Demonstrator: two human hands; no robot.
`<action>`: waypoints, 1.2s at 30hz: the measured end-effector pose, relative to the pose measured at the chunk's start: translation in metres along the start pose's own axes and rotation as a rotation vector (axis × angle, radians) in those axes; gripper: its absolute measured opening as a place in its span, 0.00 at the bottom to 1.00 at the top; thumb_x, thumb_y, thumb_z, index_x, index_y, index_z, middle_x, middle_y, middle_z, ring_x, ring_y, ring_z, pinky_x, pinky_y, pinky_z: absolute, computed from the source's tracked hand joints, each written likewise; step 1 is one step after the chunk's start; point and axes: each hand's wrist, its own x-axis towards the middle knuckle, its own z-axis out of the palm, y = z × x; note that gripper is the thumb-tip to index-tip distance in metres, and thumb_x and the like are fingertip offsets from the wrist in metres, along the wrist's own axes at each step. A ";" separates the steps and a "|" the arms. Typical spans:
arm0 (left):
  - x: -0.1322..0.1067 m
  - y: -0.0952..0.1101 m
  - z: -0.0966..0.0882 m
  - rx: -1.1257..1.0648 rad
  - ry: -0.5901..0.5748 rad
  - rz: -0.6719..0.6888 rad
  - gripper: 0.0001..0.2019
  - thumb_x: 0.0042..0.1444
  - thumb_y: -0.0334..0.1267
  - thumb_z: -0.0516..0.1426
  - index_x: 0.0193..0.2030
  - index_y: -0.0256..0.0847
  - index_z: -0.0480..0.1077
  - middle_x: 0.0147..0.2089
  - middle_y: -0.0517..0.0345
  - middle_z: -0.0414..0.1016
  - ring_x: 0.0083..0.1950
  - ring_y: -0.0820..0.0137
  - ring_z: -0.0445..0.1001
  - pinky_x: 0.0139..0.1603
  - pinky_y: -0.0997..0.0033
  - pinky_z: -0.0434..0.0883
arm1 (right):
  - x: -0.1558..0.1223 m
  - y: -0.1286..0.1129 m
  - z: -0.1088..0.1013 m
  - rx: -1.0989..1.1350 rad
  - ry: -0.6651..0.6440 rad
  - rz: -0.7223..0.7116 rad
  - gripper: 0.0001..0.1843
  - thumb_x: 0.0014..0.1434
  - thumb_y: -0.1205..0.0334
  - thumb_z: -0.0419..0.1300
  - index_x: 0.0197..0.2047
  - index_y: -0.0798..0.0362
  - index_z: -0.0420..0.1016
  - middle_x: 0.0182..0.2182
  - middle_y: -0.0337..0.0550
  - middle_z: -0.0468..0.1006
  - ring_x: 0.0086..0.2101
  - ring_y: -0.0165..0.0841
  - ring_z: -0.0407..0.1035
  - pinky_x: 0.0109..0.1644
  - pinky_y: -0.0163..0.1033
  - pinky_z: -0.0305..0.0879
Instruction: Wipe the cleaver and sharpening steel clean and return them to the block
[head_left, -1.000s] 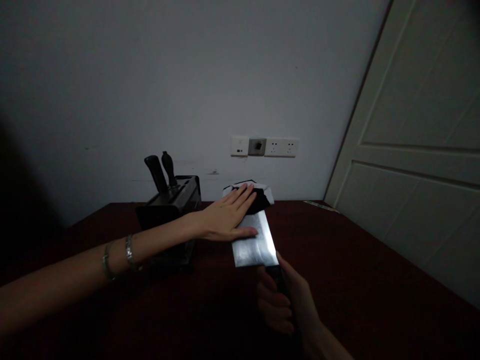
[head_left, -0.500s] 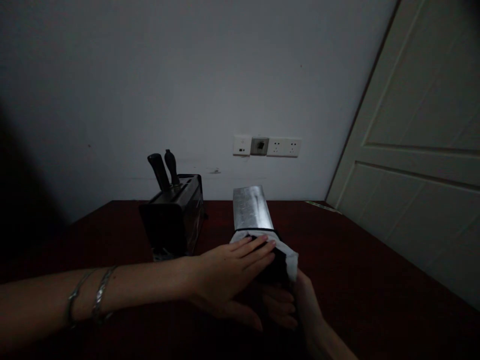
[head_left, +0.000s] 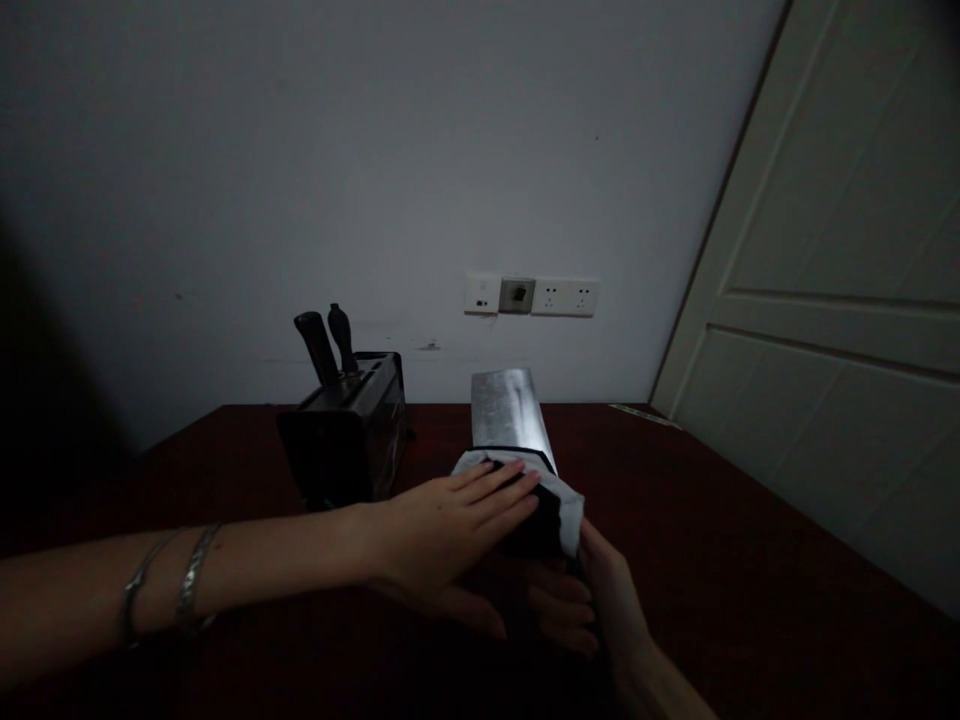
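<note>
1 cleaver (head_left: 510, 410) is gripped in your right hand (head_left: 615, 590) above the table (head_left: 712, 540); your left hand (head_left: 450, 530) lies flat on the cloth (head_left: 571, 522) covering its near part. Wiping looks unfinished, amount done unclear.

Knife block (head_left: 346, 440) left of cleaver (head_left: 511, 410) | cloth (head_left: 553, 508) on cleaver

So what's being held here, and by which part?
The right hand grips the cleaver by its handle end, largely lost in shadow. The left hand lies flat on the cloth over the blade.
</note>
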 end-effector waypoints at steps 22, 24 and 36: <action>0.022 -0.071 -0.019 0.077 -0.003 -0.357 0.39 0.60 0.57 0.36 0.66 0.26 0.33 0.68 0.39 0.25 0.68 0.58 0.24 0.65 0.54 0.40 | 0.003 0.009 0.000 0.075 -0.092 0.026 0.22 0.56 0.46 0.52 0.21 0.54 0.59 0.10 0.27 0.53 0.10 0.18 0.38 0.09 0.23 0.47; 0.025 -0.074 -0.021 0.053 -0.003 -0.385 0.38 0.60 0.57 0.34 0.66 0.26 0.33 0.68 0.39 0.25 0.68 0.58 0.25 0.65 0.54 0.39 | 0.003 0.009 0.000 0.075 -0.095 0.029 0.22 0.56 0.46 0.52 0.21 0.54 0.59 0.10 0.27 0.53 0.10 0.18 0.38 0.09 0.23 0.47; 0.053 -0.084 -0.029 -0.161 0.393 -0.408 0.18 0.59 0.40 0.46 0.48 0.32 0.69 0.44 0.46 0.74 0.43 0.64 0.71 0.45 0.66 0.65 | 0.004 0.005 -0.002 0.060 -0.077 -0.007 0.22 0.57 0.47 0.51 0.21 0.56 0.63 0.10 0.28 0.52 0.10 0.19 0.39 0.09 0.23 0.48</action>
